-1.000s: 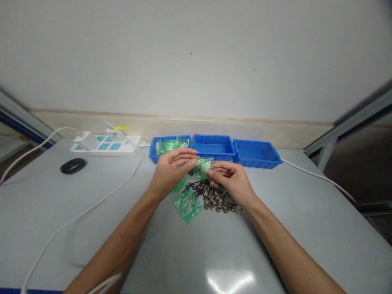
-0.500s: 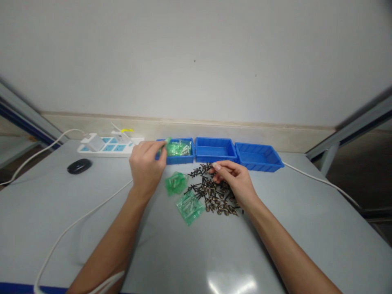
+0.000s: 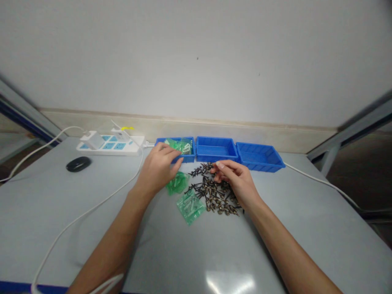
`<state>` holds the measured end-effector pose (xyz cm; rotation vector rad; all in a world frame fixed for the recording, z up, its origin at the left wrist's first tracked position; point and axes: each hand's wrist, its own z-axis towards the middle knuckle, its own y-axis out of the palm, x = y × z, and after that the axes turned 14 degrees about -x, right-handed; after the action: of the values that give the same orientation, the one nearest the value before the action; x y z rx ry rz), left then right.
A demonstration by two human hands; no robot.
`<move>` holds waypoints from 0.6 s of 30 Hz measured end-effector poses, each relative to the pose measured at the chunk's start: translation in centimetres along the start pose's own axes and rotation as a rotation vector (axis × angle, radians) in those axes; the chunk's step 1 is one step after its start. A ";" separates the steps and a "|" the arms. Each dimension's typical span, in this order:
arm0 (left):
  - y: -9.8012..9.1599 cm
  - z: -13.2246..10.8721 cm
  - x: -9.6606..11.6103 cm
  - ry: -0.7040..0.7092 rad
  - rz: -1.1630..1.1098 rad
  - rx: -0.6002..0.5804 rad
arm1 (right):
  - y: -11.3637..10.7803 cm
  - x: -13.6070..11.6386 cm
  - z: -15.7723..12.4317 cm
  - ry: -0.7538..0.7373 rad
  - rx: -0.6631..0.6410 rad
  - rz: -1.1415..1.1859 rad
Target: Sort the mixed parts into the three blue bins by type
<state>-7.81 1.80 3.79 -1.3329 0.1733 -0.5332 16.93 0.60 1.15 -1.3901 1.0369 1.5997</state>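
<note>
My left hand [image 3: 157, 169] reaches forward with its fingers stretched out over the near rim of the left blue bin [image 3: 189, 157], and it holds nothing. That bin contains several small green bags [image 3: 180, 145]. Two more green bags lie on the table: one [image 3: 177, 183] just under my left hand and one [image 3: 190, 206] nearer to me. My right hand [image 3: 235, 179] rests on a pile of dark screws [image 3: 214, 196]. Its fingertips are pinched together at the far edge of the pile; what they grip is too small to make out.
A middle blue bin [image 3: 216, 155] and a right blue bin [image 3: 260, 161] stand in a row by the wall. A white power strip [image 3: 110, 145], a black oval object [image 3: 78, 164] and a white cable [image 3: 92, 208] lie at the left. Another cable [image 3: 321, 179] runs off to the right.
My hands held one green bag together. The left hand carried it to the left bin and now shows nothing in its fingers. The right hand dropped onto the screw pile.
</note>
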 end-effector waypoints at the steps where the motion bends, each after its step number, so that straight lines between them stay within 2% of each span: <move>1: -0.2 -0.1 -0.1 0.053 -0.059 -0.055 | 0.0 0.0 0.0 -0.001 0.001 -0.003; 3: -0.7 -0.4 -0.2 0.100 -0.158 -0.205 | -0.1 0.1 0.0 -0.003 0.000 -0.006; 6: -1.3 -0.9 0.1 0.068 -0.201 -0.411 | -0.1 0.1 0.0 -0.001 -0.002 -0.004; 9: -1.6 -1.1 0.3 0.051 -0.214 -0.478 | -0.1 0.1 0.0 0.006 -0.005 0.002; 14: -1.6 -0.8 -0.1 0.050 -0.252 -0.447 | -0.1 0.0 -0.1 0.012 -0.019 0.012; 18: -1.5 -0.3 0.2 0.036 -0.285 -0.222 | 0.0 -0.1 0.0 0.027 -0.018 -0.021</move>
<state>-8.20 1.23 5.13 -1.5760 0.0725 -0.7964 16.92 0.59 1.28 -1.4338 1.0228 1.5823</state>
